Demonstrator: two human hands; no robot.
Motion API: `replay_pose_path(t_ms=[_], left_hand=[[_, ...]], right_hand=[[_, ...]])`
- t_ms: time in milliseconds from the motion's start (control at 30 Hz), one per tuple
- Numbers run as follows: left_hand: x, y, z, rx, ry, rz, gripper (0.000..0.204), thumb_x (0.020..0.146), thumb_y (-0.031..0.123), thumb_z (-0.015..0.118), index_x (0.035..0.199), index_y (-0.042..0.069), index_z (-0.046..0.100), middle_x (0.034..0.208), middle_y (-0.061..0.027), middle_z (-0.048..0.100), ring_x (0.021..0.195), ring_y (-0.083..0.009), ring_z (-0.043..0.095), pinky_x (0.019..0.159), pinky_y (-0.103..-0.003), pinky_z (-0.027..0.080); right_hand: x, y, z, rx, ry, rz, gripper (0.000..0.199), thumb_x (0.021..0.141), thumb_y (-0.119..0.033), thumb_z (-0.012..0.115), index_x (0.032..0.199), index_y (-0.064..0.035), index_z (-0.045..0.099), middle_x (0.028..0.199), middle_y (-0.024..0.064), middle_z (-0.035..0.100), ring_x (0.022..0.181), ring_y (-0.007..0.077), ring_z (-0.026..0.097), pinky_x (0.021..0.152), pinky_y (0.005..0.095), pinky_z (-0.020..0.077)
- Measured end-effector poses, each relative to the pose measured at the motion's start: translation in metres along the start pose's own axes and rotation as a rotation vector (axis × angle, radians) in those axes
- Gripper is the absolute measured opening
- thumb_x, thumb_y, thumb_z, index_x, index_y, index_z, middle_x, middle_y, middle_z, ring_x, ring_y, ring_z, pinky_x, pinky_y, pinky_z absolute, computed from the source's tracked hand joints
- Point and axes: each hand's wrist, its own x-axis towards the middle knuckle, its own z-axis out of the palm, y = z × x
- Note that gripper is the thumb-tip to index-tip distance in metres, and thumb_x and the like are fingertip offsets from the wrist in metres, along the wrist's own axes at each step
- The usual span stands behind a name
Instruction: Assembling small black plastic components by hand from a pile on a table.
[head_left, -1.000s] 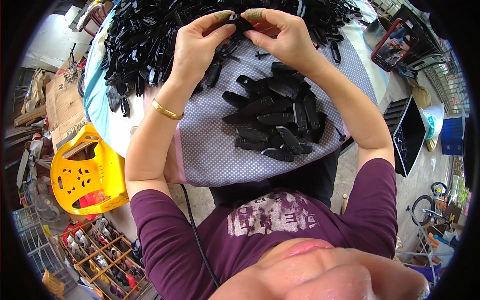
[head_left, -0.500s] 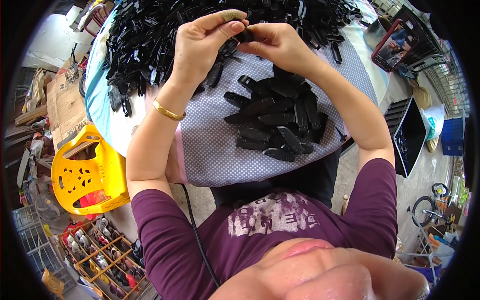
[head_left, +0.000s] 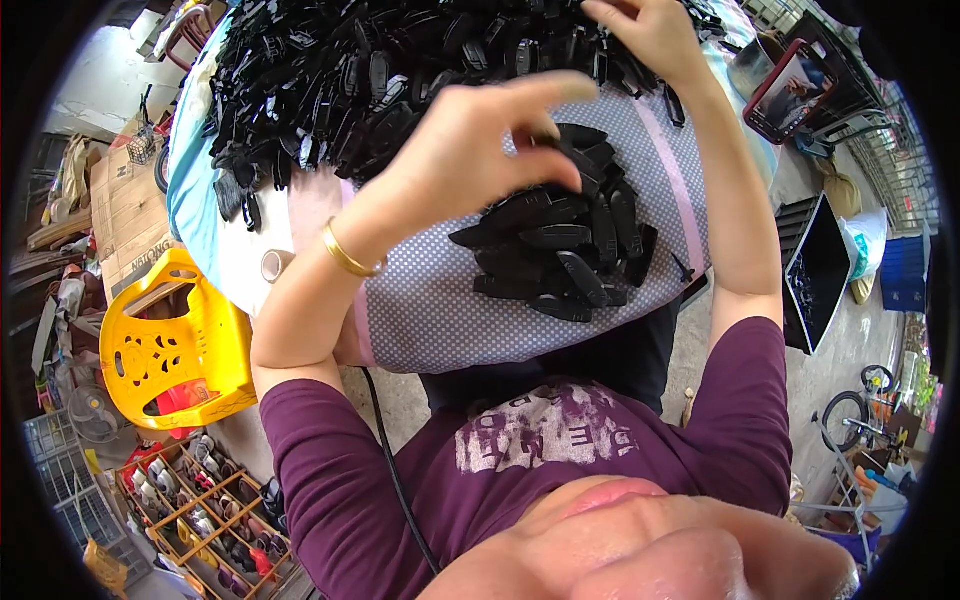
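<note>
The left hand [head_left: 470, 150] hangs over the middle of the desk [head_left: 430, 320], its fingers drawn together and curled down with the thumb stretched out toward two o'clock; its fingertips meet at the top edge of the small pile of black plastic pieces [head_left: 560, 240], and whether a piece sits between them cannot be told from this view. A gold bangle [head_left: 350, 255] circles the left wrist, at seven o'clock from the hand.

The right hand [head_left: 650, 30] reaches to the far side of the desk, at twelve o'clock from the small pile, its fingers bent and dipping into the large heap of black plastic pieces [head_left: 400, 70]. Its fingertips are partly cut off by the picture's edge, so what it pinches, if anything, cannot be told.

The small pile lies on the dotted grey cloth [head_left: 440, 300] that covers the near part of the desk, just beside the left hand at four o'clock from it. The large heap spreads across the far part of the desk, from ten to one o'clock.

A yellow plastic chair [head_left: 170, 345] stands on the floor at eight o'clock from the desk. A roll of tape [head_left: 272, 265] lies on the white edge of the desk near the left forearm.
</note>
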Motion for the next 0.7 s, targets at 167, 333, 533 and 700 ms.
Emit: replay_pose_path(t_ms=[167,333,533,700], left_hand=[[-0.003,-0.002,0.019,0.217,0.054,0.274,0.032,0.067,0.031,0.074,0.086,0.007,0.066,0.079,-0.0059,0.062,0.077,-0.0237,0.054,0.072,-0.034,0.046],[0.002,-0.051,-0.005,1.004,0.366,-0.123,0.031,0.073,0.036,0.071,0.077,0.006,0.068,0.085,-0.0073,0.06,0.088,-0.0247,0.052,0.073,-0.037,0.044],[-0.002,-0.061,-0.008,0.993,0.217,-0.299,0.028,0.072,0.031,0.07,0.084,0.006,0.065,0.091,-0.0078,0.06,0.096,-0.0252,0.051,0.075,-0.038,0.043],[0.004,-0.055,-0.006,0.633,0.392,-0.148,0.02,0.075,0.01,0.068,0.092,0.002,0.06,0.086,-0.0095,0.062,0.07,-0.0234,0.062,0.067,-0.034,0.048]], right_hand=[[-0.01,-0.012,0.004,-0.341,-0.03,-0.097,0.04,0.071,-0.046,0.068,0.077,-0.0063,0.068,0.079,0.0141,0.062,0.077,0.0291,0.061,0.068,0.0389,0.0479],[-0.025,-0.005,0.031,-0.351,0.05,-0.246,0.033,0.07,-0.037,0.068,0.084,-0.0072,0.067,0.089,0.0141,0.06,0.088,0.0293,0.058,0.075,0.0393,0.0483],[-0.022,-0.024,0.033,-0.196,0.044,-0.174,0.024,0.07,-0.022,0.067,0.083,-0.0032,0.061,0.079,0.0138,0.062,0.082,0.0311,0.059,0.073,0.038,0.0489],[-0.029,-0.038,0.043,0.395,0.082,-0.305,0.025,0.076,-0.011,0.07,0.098,-0.0014,0.061,0.084,0.012,0.064,0.071,0.0169,0.063,0.067,0.0255,0.0504]])
